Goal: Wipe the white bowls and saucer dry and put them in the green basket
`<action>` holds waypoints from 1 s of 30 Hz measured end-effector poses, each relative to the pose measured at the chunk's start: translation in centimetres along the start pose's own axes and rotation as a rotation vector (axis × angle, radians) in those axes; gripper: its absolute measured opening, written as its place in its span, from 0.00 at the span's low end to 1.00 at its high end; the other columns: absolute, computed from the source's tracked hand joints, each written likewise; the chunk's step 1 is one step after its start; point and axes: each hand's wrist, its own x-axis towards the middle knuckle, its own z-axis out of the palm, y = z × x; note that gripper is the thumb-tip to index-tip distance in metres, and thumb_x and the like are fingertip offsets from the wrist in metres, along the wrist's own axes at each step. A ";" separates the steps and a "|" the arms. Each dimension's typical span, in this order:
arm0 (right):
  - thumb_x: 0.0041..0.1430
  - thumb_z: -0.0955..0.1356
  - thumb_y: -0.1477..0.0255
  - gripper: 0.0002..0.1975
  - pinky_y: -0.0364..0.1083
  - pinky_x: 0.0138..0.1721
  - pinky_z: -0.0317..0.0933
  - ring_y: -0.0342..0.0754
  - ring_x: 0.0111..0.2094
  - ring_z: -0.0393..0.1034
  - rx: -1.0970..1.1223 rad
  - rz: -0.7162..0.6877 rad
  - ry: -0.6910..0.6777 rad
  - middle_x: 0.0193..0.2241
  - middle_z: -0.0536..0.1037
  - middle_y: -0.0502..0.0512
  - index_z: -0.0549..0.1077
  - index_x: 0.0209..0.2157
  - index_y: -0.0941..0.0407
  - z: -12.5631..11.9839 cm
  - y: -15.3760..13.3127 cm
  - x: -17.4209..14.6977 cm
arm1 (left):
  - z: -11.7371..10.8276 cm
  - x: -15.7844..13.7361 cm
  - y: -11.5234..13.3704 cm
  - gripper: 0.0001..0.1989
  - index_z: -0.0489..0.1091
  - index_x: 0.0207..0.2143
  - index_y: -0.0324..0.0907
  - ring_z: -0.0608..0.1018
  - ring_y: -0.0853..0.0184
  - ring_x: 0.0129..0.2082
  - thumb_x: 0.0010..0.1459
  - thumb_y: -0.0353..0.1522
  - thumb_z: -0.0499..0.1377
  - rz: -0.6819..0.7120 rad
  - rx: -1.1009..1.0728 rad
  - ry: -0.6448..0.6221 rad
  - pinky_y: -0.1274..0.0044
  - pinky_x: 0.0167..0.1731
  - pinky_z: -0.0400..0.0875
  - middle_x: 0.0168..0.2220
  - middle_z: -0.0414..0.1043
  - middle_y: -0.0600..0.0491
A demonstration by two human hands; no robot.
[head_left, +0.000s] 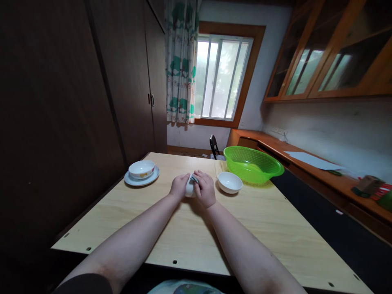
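Over the middle of the table, my left hand (179, 186) is closed on the side of a rounded white piece of crockery (190, 190). Much of that piece is hidden by my fingers, so I cannot tell whether it is a cup or a small bowl. My right hand (204, 189) is curled against its other side, holding a small grey-blue cloth (194, 179) at its upper part. Just right of my right hand stands a white bowl (230, 183). Farther left, a white bowl with a coloured pattern (141, 169) sits on a plate (142, 182).
A green plastic basket (253, 165) stands at the table's back right, with thin pale sticks (219, 168) beside it. Behind the wooden table (183, 241) is a black folding chair (214, 145). Dark wardrobes line the left; a side counter (306, 163) runs along the right.
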 end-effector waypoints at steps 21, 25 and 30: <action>0.61 0.59 0.71 0.15 0.57 0.52 0.60 0.54 0.52 0.66 0.054 0.126 0.113 0.47 0.75 0.60 0.71 0.46 0.56 0.1 0.7 0.2 | -0.1 0.0 0.0 0.23 0.73 0.23 0.35 0.71 0.65 0.24 0.45 0.49 0.58 0.009 0.033 0.050 0.76 0.27 0.64 0.21 0.71 0.50; 0.60 0.60 0.72 0.15 0.57 0.54 0.58 0.53 0.53 0.65 0.045 0.065 0.063 0.48 0.74 0.59 0.71 0.47 0.56 0.0 0.4 0.2 | -0.1 0.0 -0.1 0.23 0.73 0.25 0.35 0.71 0.66 0.24 0.46 0.49 0.58 0.024 -0.005 0.032 0.76 0.28 0.64 0.23 0.71 0.50; 0.60 0.60 0.73 0.15 0.57 0.55 0.56 0.52 0.54 0.64 0.038 0.023 0.025 0.49 0.74 0.58 0.71 0.47 0.54 -0.2 0.1 0.2 | -0.1 0.1 -0.2 0.23 0.73 0.23 0.35 0.71 0.66 0.24 0.45 0.49 0.59 0.018 -0.004 0.043 0.75 0.28 0.64 0.21 0.70 0.51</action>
